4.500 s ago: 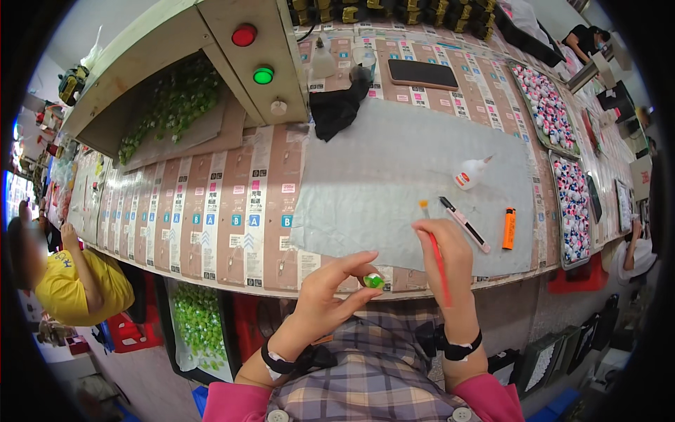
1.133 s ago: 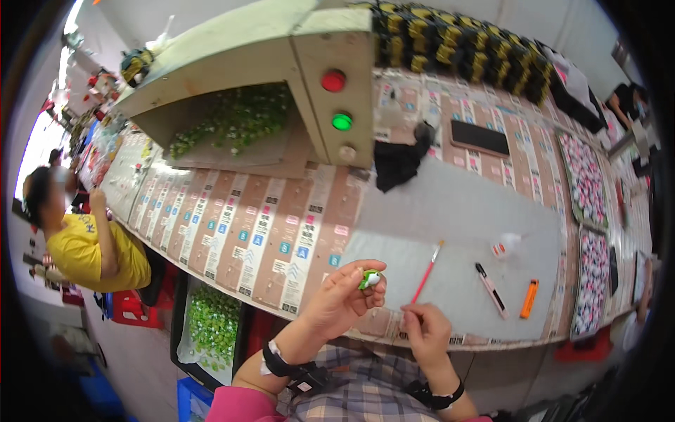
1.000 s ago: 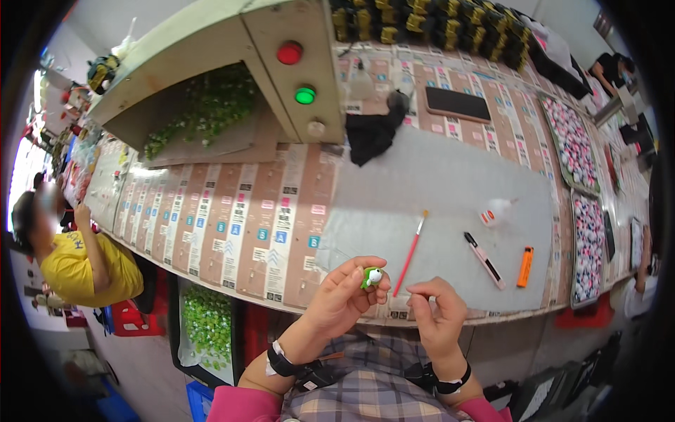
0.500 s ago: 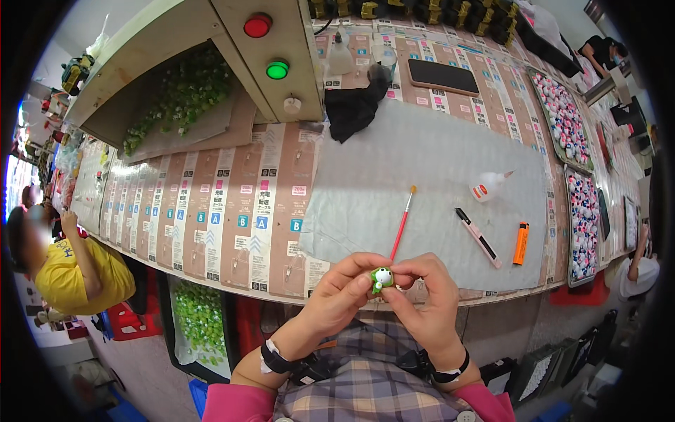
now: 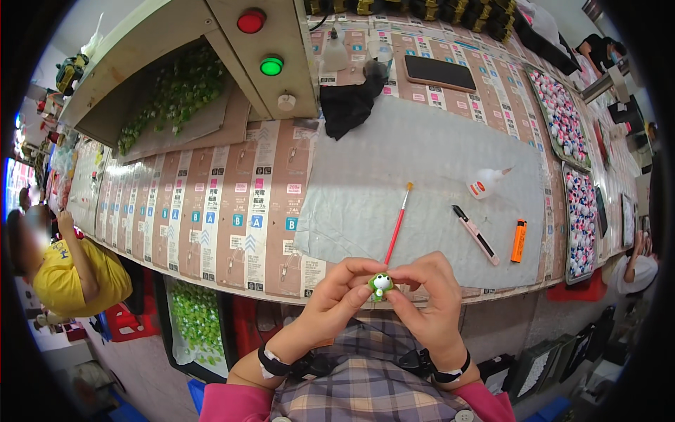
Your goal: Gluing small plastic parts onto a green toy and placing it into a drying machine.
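Between my fingertips, close to the table's front edge, is a small green-and-white frog-like figurine (image 5: 380,283) with two dark eyes. My left hand (image 5: 342,292) pinches it from the left, thumb and fingers closed. From the right, my right hand (image 5: 427,295) grips it the same way. Just beyond my hands lies a paintbrush (image 5: 399,228) with a red handle, its bristles pointing away from me. A pen (image 5: 476,235), an orange lighter (image 5: 519,240) and a small white glue bottle (image 5: 488,182) rest on the grey sheet (image 5: 351,204) to the right.
A machine (image 5: 287,42) with red and green buttons stands at left; green pieces (image 5: 176,98) lie under its hood. A black cloth (image 5: 346,110) and a phone (image 5: 440,73) lie farther back. Trays of colourful pieces (image 5: 580,218) line the right. A person in yellow (image 5: 84,274) sits left.
The figurine has turned in my fingers, so its white front and both eyes now face up toward me. Both hands keep their hold. The view has shifted slightly.
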The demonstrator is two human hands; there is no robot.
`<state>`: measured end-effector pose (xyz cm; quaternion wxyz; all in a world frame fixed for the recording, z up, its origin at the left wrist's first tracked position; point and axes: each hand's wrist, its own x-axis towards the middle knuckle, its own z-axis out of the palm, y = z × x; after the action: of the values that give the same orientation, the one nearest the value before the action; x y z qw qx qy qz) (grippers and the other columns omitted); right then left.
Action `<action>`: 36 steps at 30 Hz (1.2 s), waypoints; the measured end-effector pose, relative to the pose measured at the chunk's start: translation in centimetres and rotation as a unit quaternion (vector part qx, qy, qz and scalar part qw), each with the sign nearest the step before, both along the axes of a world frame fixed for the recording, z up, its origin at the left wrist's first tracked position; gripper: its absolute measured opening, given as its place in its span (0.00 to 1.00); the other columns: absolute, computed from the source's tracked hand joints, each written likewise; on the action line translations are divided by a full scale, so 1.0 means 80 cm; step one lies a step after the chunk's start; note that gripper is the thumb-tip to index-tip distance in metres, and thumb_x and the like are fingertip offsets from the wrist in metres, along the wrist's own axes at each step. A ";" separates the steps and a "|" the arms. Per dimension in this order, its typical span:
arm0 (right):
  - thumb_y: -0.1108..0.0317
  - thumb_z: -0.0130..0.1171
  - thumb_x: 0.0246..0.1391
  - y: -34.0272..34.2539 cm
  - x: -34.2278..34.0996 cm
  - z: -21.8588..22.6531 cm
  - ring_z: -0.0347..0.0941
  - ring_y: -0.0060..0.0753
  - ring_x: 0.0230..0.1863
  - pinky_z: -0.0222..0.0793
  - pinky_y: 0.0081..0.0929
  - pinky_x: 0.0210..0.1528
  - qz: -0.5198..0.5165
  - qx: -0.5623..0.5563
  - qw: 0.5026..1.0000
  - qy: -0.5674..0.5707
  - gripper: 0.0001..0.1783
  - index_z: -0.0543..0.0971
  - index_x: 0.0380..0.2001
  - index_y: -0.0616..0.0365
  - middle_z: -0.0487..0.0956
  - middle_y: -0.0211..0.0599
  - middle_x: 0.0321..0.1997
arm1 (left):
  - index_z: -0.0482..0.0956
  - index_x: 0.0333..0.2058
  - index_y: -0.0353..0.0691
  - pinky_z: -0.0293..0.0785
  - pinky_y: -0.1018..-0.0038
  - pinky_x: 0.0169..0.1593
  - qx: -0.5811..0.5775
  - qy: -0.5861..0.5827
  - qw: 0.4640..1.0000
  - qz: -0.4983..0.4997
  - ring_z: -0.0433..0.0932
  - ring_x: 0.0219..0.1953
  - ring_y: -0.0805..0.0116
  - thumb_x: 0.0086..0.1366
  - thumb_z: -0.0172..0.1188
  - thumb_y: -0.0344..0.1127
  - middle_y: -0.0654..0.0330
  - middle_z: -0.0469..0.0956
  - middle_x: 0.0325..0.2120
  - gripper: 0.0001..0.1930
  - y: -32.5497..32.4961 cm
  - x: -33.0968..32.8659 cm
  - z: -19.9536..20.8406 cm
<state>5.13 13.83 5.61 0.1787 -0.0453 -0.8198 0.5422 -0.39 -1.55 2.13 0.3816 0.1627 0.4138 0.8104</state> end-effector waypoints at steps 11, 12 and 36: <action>0.78 0.62 0.39 -0.002 0.005 -0.001 0.66 0.24 0.26 0.61 0.19 0.26 -0.006 -0.005 1.000 -0.011 0.14 0.79 0.34 0.57 0.69 0.31 0.27 | 0.65 0.49 0.32 0.64 0.75 0.53 -0.047 0.098 0.993 0.041 0.69 0.49 0.71 0.65 0.45 0.26 0.57 0.70 0.44 0.14 -0.001 0.005 0.001; 0.78 0.62 0.39 -0.002 0.006 0.000 0.66 0.24 0.26 0.61 0.19 0.25 -0.007 -0.003 1.000 -0.011 0.14 0.79 0.34 0.57 0.70 0.32 0.27 | 0.66 0.49 0.31 0.64 0.75 0.53 -0.046 0.108 0.992 0.048 0.69 0.49 0.71 0.65 0.45 0.26 0.57 0.70 0.44 0.14 -0.001 0.004 0.001; 0.79 0.61 0.40 0.001 0.008 0.006 0.73 0.31 0.28 0.67 0.21 0.29 0.008 -0.023 0.999 -0.028 0.09 0.79 0.30 0.60 0.76 0.37 0.28 | 0.69 0.44 0.33 0.67 0.78 0.47 -0.029 -0.017 0.999 0.026 0.72 0.42 0.76 0.62 0.52 0.26 0.60 0.74 0.38 0.11 -0.002 -0.002 0.007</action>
<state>5.78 13.88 6.09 0.1504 -0.0584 -0.8121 0.5607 -0.52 -1.70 2.67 0.3724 0.1266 0.4346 0.8102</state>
